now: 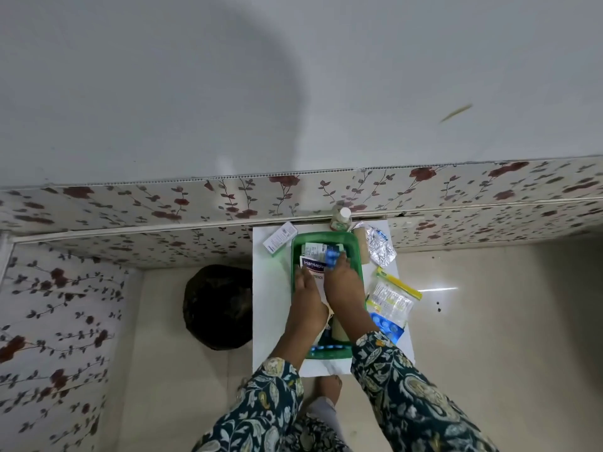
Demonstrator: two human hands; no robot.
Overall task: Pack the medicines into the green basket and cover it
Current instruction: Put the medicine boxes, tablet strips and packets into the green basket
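Note:
The green basket (355, 249) sits on a small white table (270, 298). Inside it lie a white and purple Hansaplast box (312, 264) and a white medicine box (314, 248). My right hand (342, 282) reaches into the basket and pinches a blue blister pack (332, 258) over the boxes. My left hand (305, 285) rests flat on the Hansaplast box. My forearms hide the near half of the basket. A blue strip (326, 347) shows at its near edge.
Around the basket lie a white box (280, 238), a white-capped bottle (341, 218), a beige roll (361, 244), silver foil strips (380, 247), a yellow tube (398, 283), a clear packet (390, 301) and a blue blister pack (388, 327). A black bin (217, 306) stands at the left. A floral wall is behind.

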